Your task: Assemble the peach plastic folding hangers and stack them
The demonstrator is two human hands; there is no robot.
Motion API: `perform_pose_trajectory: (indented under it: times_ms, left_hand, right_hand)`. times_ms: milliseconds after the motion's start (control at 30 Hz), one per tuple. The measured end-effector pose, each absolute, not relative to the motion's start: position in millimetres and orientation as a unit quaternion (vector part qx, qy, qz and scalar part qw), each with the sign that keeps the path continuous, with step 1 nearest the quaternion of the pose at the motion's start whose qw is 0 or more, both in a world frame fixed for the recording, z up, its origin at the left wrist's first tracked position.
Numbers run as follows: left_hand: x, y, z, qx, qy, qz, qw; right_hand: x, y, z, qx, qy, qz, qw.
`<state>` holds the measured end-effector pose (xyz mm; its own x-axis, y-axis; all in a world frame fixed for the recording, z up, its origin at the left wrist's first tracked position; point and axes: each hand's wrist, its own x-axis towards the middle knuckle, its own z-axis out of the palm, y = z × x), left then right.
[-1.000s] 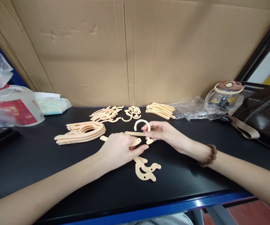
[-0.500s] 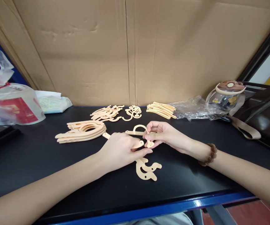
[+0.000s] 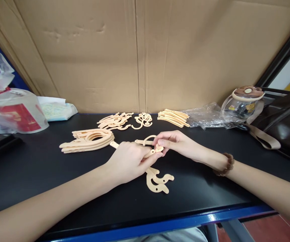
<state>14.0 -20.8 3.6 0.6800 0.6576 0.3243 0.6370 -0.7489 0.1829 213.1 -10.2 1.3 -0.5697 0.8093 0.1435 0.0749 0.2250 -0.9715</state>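
My left hand (image 3: pixel 132 159) is closed round a flat beige strip (image 3: pixel 114 145) whose holed end pokes out past the thumb and forefinger. In my right hand (image 3: pixel 171 142) a beige hook (image 3: pixel 150 137) is pinched near its round base (image 3: pixel 159 148), which meets or nearly meets the strip's holed end. Fingers hide part of the hook. Behind the hands, a beige bar (image 3: pixel 141 142) shows in part under the hook's curve. Curved flat pieces with holes (image 3: pixel 155 183) lie on the black table just in front of my left hand, partly covered by it.
Stacked beige hanger pieces (image 3: pixel 86 143) lie at left. Farther back are curved arms (image 3: pixel 116 120), loose hooks (image 3: pixel 143 120) and thin strips (image 3: pixel 173 117). Clear plastic wrap (image 3: pixel 205 116) and a strapped bottle (image 3: pixel 245 102) stand right; a plastic bag (image 3: pixel 16 111) is left. Cardboard (image 3: pixel 91 60) walls the back.
My right hand has brought the hook's round base up and left against or close to the strip's holed end. The hook has tilted lower. My left hand stays nearly in place.
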Motion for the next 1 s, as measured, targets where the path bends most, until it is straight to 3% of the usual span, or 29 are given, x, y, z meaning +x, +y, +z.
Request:
perform_pose_trajectory:
  times_ms: [267,600,800,1000]
  left_hand:
    - [14.0,-20.7,2.2,0.911,0.367,0.188,0.025]
    - [9.1,-15.7,-5.5,0.947,0.271,0.170,0.031]
    - [9.3,-15.2,-9.0,0.954,0.245,0.171,-0.028]
    - [15.3,-18.4,-3.3,0.961,0.265,0.076,-0.038]
  right_hand:
    - [218.8,-6.0,-6.7,-0.266,-0.687,0.598,0.316]
    - [220.3,-5.1,-6.9,-0.261,-0.656,0.639,0.305]
    - [219.8,-6.6,-8.2,-0.277,-0.653,0.639,0.297]
    - [219.3,-6.2,-2.5,-0.286,-0.660,0.642,0.264]
